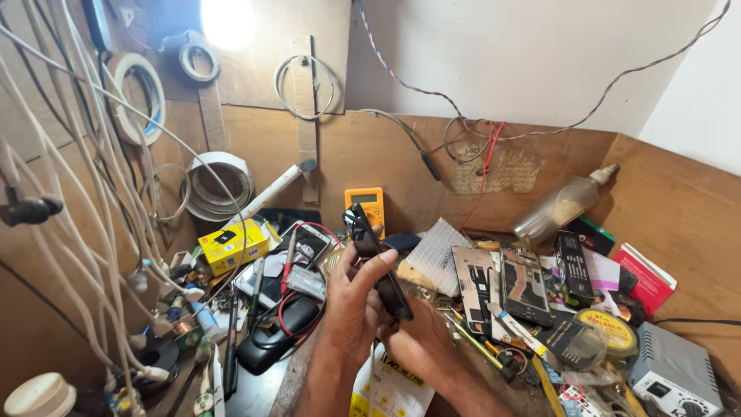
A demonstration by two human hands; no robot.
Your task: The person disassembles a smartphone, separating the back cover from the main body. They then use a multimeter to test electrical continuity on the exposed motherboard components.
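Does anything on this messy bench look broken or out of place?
Yes. Two opened phones lie face down with their backs off, insides bare. A clear bottle leans tilted against the back board. The left hand and right hand hold a dark phone edge-on.

A single head-worn camera looks down and forward over a cluttered table [293,371], close enough that the forearms enter from the bottom centre. It faces the wooden back wall [401,154]; a lamp [228,22], probably overexposed, glares at the upper left.
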